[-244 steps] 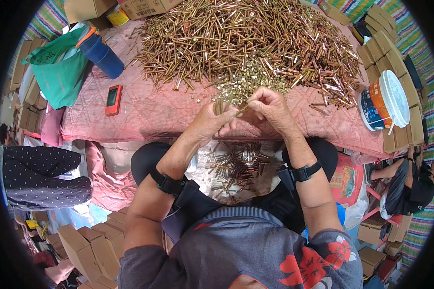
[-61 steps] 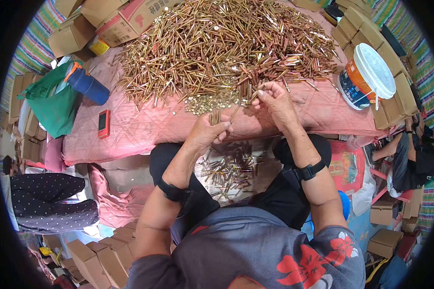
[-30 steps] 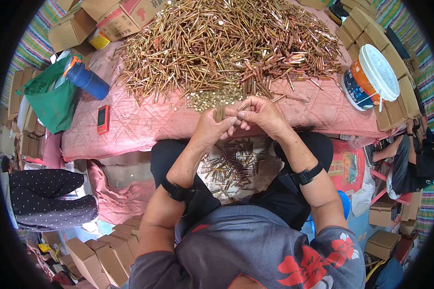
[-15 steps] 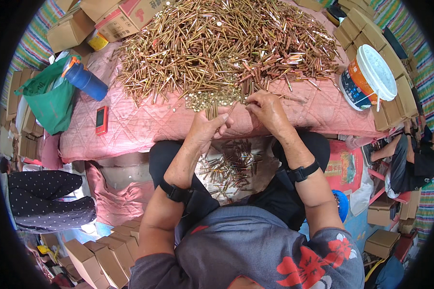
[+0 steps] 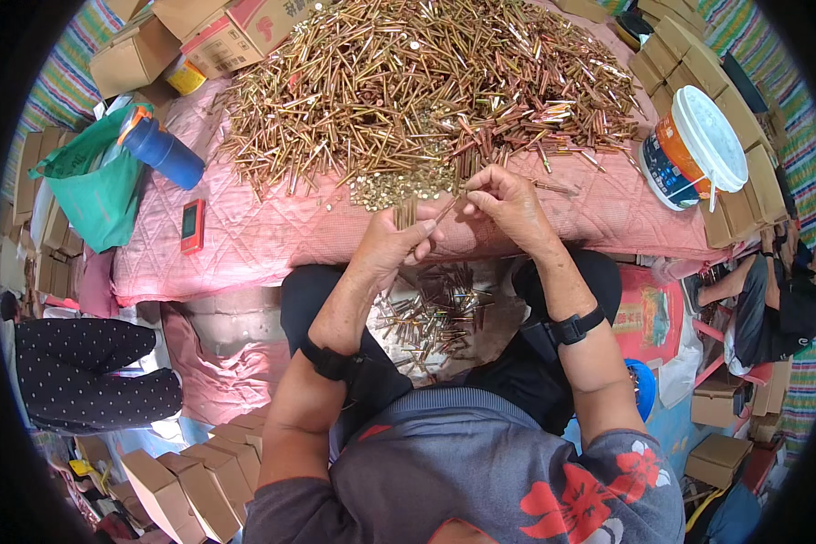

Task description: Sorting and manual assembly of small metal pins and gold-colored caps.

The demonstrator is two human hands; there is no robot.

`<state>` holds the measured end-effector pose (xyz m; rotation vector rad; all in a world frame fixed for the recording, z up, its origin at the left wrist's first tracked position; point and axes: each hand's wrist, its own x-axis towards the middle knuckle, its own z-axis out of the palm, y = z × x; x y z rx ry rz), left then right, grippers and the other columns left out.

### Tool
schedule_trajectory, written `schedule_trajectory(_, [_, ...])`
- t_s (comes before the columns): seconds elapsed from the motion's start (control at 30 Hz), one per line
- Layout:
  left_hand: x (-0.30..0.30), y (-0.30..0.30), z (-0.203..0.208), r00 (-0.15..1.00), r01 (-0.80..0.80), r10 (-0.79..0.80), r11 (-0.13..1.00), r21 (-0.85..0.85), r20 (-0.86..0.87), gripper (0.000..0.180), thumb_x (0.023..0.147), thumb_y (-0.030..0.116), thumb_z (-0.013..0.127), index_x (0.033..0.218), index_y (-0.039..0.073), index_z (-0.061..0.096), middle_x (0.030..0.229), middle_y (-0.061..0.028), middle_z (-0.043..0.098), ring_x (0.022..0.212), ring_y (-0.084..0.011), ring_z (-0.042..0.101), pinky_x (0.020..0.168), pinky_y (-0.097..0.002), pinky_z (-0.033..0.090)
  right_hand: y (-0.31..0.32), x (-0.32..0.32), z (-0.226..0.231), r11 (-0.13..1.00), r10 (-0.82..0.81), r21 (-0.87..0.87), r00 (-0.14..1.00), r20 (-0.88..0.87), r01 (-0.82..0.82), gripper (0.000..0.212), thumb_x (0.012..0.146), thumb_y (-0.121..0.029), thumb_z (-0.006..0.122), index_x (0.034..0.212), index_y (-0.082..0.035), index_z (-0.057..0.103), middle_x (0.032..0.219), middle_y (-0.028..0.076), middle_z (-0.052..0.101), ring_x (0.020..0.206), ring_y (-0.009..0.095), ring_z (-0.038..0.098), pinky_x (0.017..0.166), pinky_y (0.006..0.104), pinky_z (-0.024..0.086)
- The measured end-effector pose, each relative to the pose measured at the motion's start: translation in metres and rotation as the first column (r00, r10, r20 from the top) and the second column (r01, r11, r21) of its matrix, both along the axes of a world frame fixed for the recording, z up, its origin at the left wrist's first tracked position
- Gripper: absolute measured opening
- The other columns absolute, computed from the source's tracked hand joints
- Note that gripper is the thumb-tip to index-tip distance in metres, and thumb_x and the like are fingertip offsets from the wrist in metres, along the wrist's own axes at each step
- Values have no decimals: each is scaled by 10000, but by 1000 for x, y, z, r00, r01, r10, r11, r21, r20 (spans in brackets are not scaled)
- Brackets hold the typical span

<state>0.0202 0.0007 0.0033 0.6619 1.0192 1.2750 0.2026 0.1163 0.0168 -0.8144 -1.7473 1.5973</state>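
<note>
My left hand is closed around a small bunch of thin brass-coloured metal rods, which point away from me. Another reddish rod slants from its fingertips toward my right hand. The right thumb and forefinger are pinched together at that rod's far end; whatever lies between them is too small to make out. Just beyond both hands lies a patch of small gold-coloured discs. Behind it spreads a big heap of similar rods. More loose rods lie below, between my knees.
The heap rests on a pink quilted cover. At left are a red device, a blue bottle and a green bag. A white bucket stands right, beside cardboard boxes. Other people sit at both sides.
The slanting rod and my right fingertips have come together, where a gap showed before. My right hand has shifted slightly away from me; my left still grips its bunch.
</note>
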Motion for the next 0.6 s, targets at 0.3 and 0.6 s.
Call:
schedule_trajectory(0.3, [-2, 0, -1, 998, 58, -57, 996, 67, -7, 209, 886, 98, 626, 1062, -10, 599, 771, -109, 650, 497, -70, 520, 405, -166, 366, -2, 4, 9, 987, 139, -69, 985, -100, -147, 126, 877, -47, 629, 998, -13, 630, 843, -2, 621, 736, 56, 570, 668, 187, 480])
schedule_trajectory(0.6, [-5, -5, 1, 997, 73, -71, 994, 82, -23, 212, 889, 113, 630, 1039, -32, 597, 765, -102, 648, 494, -67, 527, 417, -169, 375, -4, 2, 12, 971, 183, -131, 972, -148, -202, 113, 869, -80, 651, 962, -18, 634, 800, -13, 588, 695, 54, 535, 634, 188, 447])
